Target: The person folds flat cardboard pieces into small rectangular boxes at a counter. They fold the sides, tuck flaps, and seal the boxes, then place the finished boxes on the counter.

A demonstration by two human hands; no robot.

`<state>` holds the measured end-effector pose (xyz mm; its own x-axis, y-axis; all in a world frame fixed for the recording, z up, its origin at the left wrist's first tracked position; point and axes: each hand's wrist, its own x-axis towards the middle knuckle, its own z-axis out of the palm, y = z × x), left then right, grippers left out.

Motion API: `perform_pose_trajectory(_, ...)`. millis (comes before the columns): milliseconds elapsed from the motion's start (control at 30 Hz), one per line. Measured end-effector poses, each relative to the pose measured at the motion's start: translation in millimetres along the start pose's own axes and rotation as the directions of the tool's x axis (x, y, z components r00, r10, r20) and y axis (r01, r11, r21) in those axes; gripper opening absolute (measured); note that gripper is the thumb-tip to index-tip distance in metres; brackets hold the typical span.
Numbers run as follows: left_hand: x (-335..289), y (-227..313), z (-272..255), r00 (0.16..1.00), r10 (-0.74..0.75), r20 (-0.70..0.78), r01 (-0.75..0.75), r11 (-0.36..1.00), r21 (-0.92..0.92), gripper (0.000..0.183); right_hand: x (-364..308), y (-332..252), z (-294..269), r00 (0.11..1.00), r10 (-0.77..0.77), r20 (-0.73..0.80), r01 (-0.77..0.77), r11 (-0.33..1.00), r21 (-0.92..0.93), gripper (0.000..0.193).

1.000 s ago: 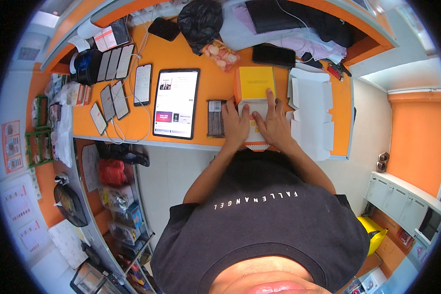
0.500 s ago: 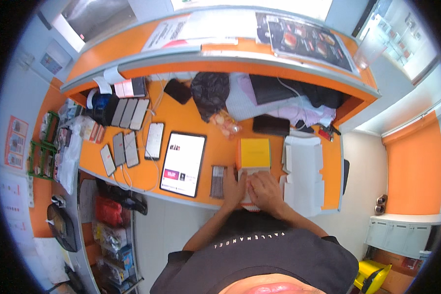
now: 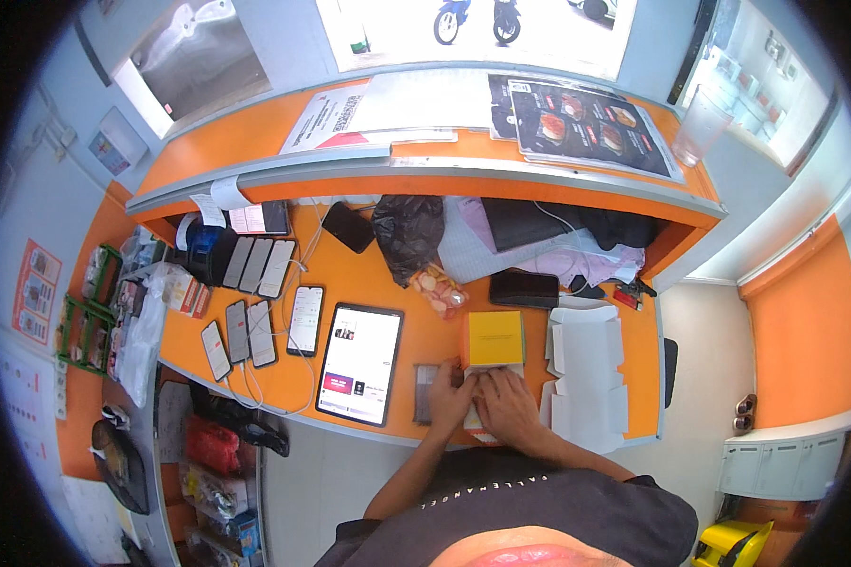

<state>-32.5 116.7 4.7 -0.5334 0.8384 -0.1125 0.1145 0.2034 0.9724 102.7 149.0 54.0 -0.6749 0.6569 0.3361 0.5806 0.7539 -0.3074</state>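
Note:
My left hand (image 3: 451, 399) and my right hand (image 3: 508, 404) are close together at the front edge of the orange desk. Both have bent fingers, closed over a pale, flat thing (image 3: 482, 437) with a red-and-white edge; the hands cover most of it, so its kind is hidden. Just beyond my fingertips stands a yellow box (image 3: 494, 338) with an orange side. To the left of my left hand lies a small grey packet (image 3: 425, 392). An unfolded white cardboard box (image 3: 586, 378) lies to the right of my right hand.
A lit tablet (image 3: 361, 364) lies left of the packet. Several phones (image 3: 304, 321) with cables spread over the desk's left part. Under the orange shelf (image 3: 444, 180) are a black plastic bag (image 3: 407, 236), wrapped snacks (image 3: 438, 293), a dark phone (image 3: 524, 289) and cloth.
The view has tilted up, so the desk appears lower and motorbike wheels show outside. My hands stay together at the pale thing; the right fingers have shifted slightly over it.

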Motion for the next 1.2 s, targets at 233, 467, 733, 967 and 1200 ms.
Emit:
perform_pose_trajectory(233,4.9,-6.9,0.1,0.996,0.092,-0.004,-0.09,0.978,0.189,0.04,-0.1,8.5,9.8,0.999,-0.006,0.04,0.006,1.0,-0.014,0.03)
perform_pose_trajectory(467,2.3,-0.5,0.6,0.999,0.05,-0.018,-0.045,0.973,0.227,0.037,-2.6,7.6,14.0,0.999,-0.04,0.017,0.041,0.996,-0.084,0.027)
perform_pose_trajectory(733,-15.7,8.3,-11.1,0.969,0.202,0.139,-0.235,0.929,0.288,0.064,6.7,19.4,-0.7,0.987,0.058,0.151,-0.072,0.994,0.087,0.027)
perform_pose_trajectory(967,-51.2,11.2,-29.6,0.896,0.351,0.272,-0.424,0.859,0.288,0.067,12.8,25.5,-25.7,0.977,0.14,0.163,-0.185,0.935,0.302,0.027)
perform_pose_trajectory(1200,-51.0,49.1,-40.4,0.886,0.373,0.277,-0.432,0.88,0.197,0.059,16.1,23.4,-61.9,0.96,0.28,-0.019,-0.225,0.809,0.543,0.02)
